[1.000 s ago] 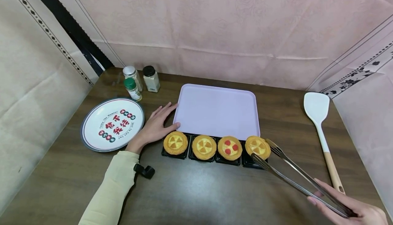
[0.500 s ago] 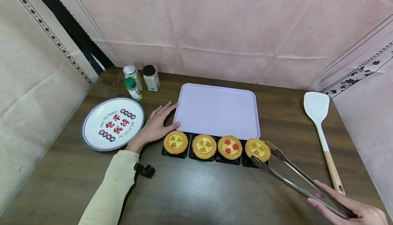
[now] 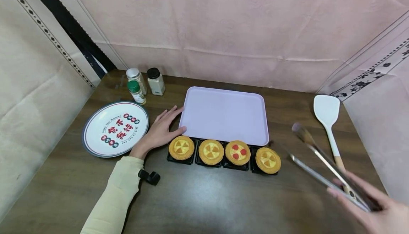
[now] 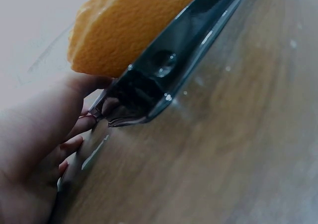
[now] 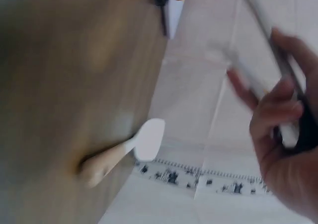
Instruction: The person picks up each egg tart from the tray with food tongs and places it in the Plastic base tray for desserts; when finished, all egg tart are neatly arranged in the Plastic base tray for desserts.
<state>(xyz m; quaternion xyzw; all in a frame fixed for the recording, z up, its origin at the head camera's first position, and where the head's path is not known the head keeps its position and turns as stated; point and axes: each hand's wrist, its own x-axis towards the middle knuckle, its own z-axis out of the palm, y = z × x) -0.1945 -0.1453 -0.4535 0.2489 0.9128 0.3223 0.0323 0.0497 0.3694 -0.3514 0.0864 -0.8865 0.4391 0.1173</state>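
Metal tongs [image 3: 332,168] are held in my right hand [image 3: 380,205], their arms apart and blurred, with nothing between the tips. The tips hover to the right of the row of tarts. My left hand [image 3: 161,131] lies with fingers extended at the left edge of the lilac tray [image 3: 225,115]. Along the tray's near edge runs a row of black plastic holders, each bearing a round yellow tart. The rightmost tart [image 3: 268,160] sits in its holder [image 3: 255,164]; another tart [image 3: 237,152] has red dots. In the left wrist view, the leftmost tart [image 4: 129,30] is close to my thumb.
A white plate [image 3: 96,131] with red lettering lies to the left. Behind it stand a green-capped jar [image 3: 135,92], a silver-capped jar [image 3: 134,73] and a black-capped jar [image 3: 156,83]. A white spatula [image 3: 326,111] with a wooden handle lies at right. Cloth walls surround the table.
The tongs have let go of the rightmost tart and moved right and up with my right hand. That tart now sits slightly lower in its holder. My left hand has stayed in place.
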